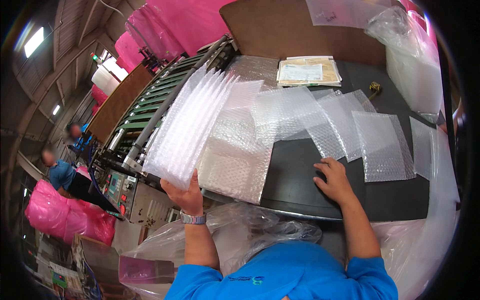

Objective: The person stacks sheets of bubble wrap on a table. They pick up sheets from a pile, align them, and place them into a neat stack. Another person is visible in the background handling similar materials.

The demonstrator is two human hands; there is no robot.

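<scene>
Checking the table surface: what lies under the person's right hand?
The right hand rests flat on the bare black table top, beside loose bubble-wrap sheets. Whatever sits directly beneath the palm is covered.

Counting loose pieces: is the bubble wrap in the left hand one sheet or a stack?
A stack: many staggered edges fan out above the left hand.

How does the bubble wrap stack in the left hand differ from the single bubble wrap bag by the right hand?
The bubble wrap stack is many bags fanned together, lifted and tilted off the table, gripped at its lower end by the left hand. The single bag lies flat and alone on the black table, apart from the right hand, which rests on the table. Both are clear bubble wrap.
</scene>
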